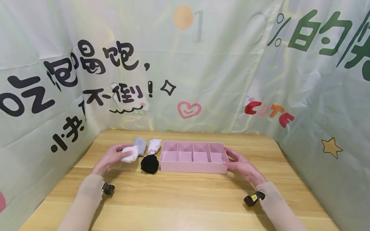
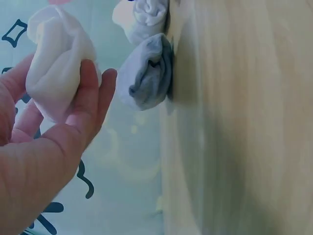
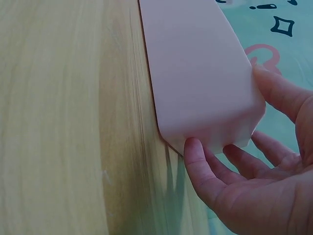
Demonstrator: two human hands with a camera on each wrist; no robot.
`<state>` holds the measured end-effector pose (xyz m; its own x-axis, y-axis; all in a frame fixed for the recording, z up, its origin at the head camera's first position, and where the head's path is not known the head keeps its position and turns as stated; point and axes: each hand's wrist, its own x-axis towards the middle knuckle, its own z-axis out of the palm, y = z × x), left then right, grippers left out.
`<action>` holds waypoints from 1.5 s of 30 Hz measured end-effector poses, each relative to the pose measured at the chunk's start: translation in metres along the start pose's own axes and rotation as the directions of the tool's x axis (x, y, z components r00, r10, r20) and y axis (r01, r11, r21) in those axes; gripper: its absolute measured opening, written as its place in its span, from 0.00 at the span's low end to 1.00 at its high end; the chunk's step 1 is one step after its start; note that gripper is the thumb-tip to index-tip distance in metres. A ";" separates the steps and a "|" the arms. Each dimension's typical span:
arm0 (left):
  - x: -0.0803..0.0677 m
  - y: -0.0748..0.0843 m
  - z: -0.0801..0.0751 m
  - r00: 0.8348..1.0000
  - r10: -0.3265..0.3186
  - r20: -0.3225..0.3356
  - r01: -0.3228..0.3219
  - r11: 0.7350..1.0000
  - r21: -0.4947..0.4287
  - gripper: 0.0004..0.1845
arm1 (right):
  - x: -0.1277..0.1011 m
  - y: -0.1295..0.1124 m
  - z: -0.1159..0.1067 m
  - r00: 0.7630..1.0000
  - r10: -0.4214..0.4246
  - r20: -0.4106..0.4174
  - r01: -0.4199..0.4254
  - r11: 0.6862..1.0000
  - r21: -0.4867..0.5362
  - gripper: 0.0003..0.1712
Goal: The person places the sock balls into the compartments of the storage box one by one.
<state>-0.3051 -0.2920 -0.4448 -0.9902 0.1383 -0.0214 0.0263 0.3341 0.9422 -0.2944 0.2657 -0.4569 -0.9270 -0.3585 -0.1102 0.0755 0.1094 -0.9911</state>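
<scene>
- Left of the tray, the left hand [image 1: 111, 156] held a white sock [image 1: 129, 154] rolled into a soft bundle; fingers and thumb curled round it, as the left wrist view [image 2: 58, 63] showed plainly.
- Sock looked plain white, rumpled, lying at the table [image 1: 185, 199] surface among the other socks.
- Grey sock [image 1: 140, 146] sat just behind it; a second white roll [image 1: 154, 146] just right of that; black sock [image 1: 149, 164] in front, nearly touching the tray's left end.
- Pink tray [image 1: 193, 166] stood mid-table, four compartments in a row, all showing bare pink floors.
- Right hand [image 1: 241, 166] lay against the tray's right end, fingers nearly straight, thumb at the near corner [image 3: 195, 152], fingertips along the end wall.
- Backdrop cloth closed in the table's left, rear and right edges.
- Open wood lay in front of tray and socks, toward the near edge.
</scene>
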 end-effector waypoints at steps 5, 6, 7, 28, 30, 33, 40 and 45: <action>0.006 0.005 0.006 0.996 0.062 -0.059 -0.059 0.997 0.053 0.34 | -0.001 0.000 0.001 1.000 -0.001 0.007 0.001 1.000 -0.012 0.50; 0.007 0.007 0.008 0.996 0.061 -0.061 -0.058 0.997 0.051 0.35 | -0.001 0.000 0.001 1.000 -0.001 0.008 0.001 1.000 -0.016 0.50; 0.008 0.009 0.010 0.996 0.060 -0.063 -0.057 0.997 0.052 0.35 | -0.001 0.000 0.001 1.000 0.001 0.005 -0.001 1.000 -0.017 0.50; 0.032 0.042 0.072 0.993 0.121 0.010 -0.120 0.990 -0.069 0.27 | 0.000 0.001 -0.003 1.000 -0.003 0.009 0.003 1.000 0.012 0.51; 0.033 0.044 0.076 0.994 0.110 0.007 -0.109 0.992 -0.059 0.26 | 0.000 0.001 -0.002 1.000 0.002 0.008 -0.002 1.000 0.007 0.51; 0.035 0.047 0.082 0.993 0.114 0.037 -0.112 0.991 -0.069 0.29 | -0.002 0.001 -0.001 1.000 0.003 -0.001 -0.003 1.000 -0.010 0.51; 0.036 0.053 0.091 0.974 0.160 0.159 -0.136 0.979 -0.149 0.39 | -0.001 0.001 0.000 1.000 0.012 -0.021 -0.013 1.000 -0.014 0.50; 0.041 0.054 0.096 0.960 0.194 0.200 -0.172 0.977 -0.123 0.39 | -0.002 0.000 -0.001 1.000 0.019 -0.016 -0.019 1.000 -0.001 0.50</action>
<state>-0.3309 -0.1784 -0.4267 -0.9182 0.3843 0.0956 0.1793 0.1884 0.9656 -0.2933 0.2670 -0.4566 -0.9312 -0.3415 -0.1278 0.0929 0.1167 -0.9888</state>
